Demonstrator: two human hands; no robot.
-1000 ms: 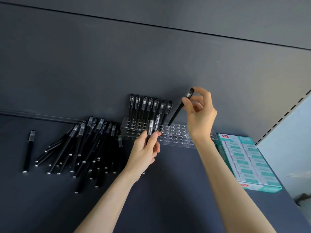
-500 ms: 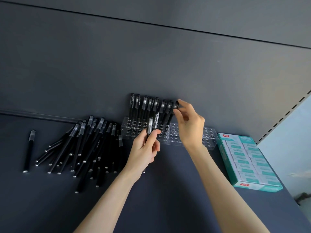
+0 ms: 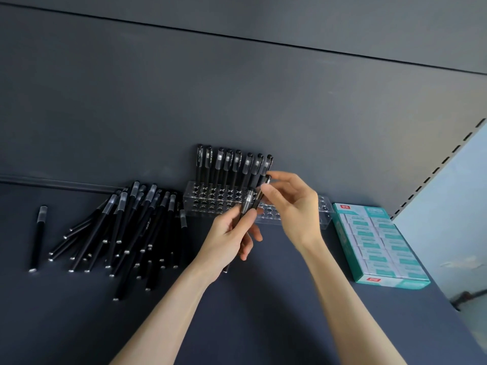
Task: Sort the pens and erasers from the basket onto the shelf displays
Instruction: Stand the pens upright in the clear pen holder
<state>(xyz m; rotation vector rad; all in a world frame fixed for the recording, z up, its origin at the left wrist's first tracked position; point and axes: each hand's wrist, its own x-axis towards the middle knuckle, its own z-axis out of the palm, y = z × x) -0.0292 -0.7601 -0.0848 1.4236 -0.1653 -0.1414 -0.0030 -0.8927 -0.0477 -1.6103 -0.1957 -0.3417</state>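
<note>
left hand (image 3: 232, 238) gripping pens (image 3: 249, 204), right hand (image 3: 292, 206) pinching one

A dark matte shelf (image 3: 237, 325) meets a dark back panel (image 3: 237, 101); right of it, a slotted upright (image 3: 445, 160) and pale wall (image 3: 463, 206).

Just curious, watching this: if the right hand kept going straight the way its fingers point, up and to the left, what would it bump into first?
Most likely the row of standing pens in the clear holder; the right hand already has its fingers beside the rightmost one. Depth is hard to judge here.
</note>
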